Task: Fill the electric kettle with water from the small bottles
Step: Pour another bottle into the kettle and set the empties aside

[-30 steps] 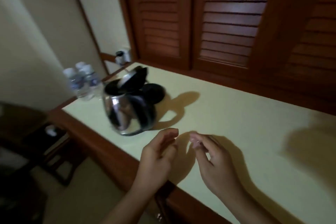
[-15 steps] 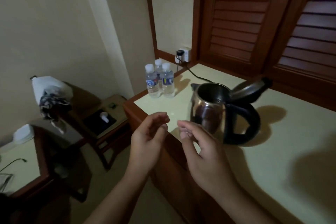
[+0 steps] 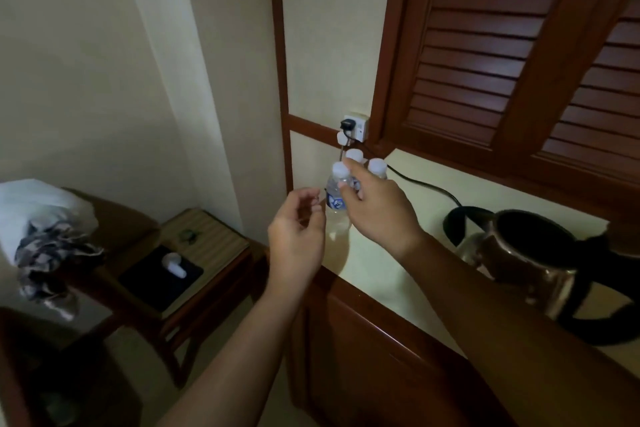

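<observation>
We are fetching the first bottle [image 3: 335,200] from the counter [image 3: 381,270] corner: the fingers [image 3: 356,173] of our right hand [image 3: 377,208] pinch it under the cap, while the left hand [image 3: 298,236] hangs loosely curled and empty. Next we should lift it, uncap it and pour into the open kettle [image 3: 519,260] at right. Half a second ago both hands hovered empty, short of it.

Three small bottles [image 3: 335,198] stand clustered at the fingertips of the right hand [image 3: 377,215], just beyond the left hand [image 3: 298,239]. One electric kettle [image 3: 530,260] sits right of both hands. One wall socket [image 3: 358,125] is beyond them.
</observation>
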The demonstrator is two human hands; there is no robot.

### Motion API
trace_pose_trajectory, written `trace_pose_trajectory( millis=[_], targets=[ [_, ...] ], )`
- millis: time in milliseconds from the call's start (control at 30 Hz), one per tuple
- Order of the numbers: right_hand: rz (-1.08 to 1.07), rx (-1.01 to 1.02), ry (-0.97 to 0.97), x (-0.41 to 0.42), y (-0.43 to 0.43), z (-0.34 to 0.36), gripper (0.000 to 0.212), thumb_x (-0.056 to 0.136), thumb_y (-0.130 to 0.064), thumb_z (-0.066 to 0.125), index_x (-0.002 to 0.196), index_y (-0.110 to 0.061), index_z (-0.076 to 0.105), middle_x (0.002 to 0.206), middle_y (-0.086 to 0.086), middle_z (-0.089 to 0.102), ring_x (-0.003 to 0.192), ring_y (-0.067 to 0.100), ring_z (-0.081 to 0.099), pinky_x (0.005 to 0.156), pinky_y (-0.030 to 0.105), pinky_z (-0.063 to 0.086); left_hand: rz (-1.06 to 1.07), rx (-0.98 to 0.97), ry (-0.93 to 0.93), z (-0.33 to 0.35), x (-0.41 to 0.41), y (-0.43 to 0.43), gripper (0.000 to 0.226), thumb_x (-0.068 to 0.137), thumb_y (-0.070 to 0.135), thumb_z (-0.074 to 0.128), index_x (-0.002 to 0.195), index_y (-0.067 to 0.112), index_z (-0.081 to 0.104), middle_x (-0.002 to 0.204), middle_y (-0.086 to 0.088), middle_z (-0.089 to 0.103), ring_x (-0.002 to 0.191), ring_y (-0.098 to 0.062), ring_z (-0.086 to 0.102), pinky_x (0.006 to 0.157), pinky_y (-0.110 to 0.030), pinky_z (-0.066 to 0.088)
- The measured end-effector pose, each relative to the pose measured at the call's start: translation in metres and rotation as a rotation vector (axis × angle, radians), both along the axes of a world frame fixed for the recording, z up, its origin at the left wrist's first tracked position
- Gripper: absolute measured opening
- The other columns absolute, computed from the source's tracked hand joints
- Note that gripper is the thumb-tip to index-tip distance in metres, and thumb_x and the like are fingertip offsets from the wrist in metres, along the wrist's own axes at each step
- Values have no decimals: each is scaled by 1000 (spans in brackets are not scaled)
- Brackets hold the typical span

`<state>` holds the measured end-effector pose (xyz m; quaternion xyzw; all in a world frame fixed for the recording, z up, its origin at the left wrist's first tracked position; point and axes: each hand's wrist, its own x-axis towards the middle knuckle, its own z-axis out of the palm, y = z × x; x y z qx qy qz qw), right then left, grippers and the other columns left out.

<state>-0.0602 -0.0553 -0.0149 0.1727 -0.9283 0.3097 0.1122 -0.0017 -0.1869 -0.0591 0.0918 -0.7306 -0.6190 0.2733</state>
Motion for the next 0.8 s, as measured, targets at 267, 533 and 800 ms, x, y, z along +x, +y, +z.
trace_pose_trajectory(
  millis=[267,533,800],
  targets=[
    [-87,203,165,-3,-10,4,45,92,-53,53,122,-22,42,97,9,64,84,34,65,69,39,55,-49,-2,-90,-9,12,-17,31,96,4,67,116,28,67,103,12,68,98,-4,66,78,-9,51],
    [-72,-9,157,74,34,33,31,90,-50,59,97,-27,41,72,0,62,67,24,61,57,32,44,-346,-252,-110,-11,46,28,75,77,41,90,139,39,47,136,16,57,127,-7,56,99,-29,53],
    [-95,-142,343,165,139,69,47,82,-63,71,75,-20,55,46,-8,47,45,7,54,42,21,40,-650,-21,31,20,121,119,46,82,26,86,123,29,67,116,6,75,110,-14,71,87,-27,60]
  ],
)
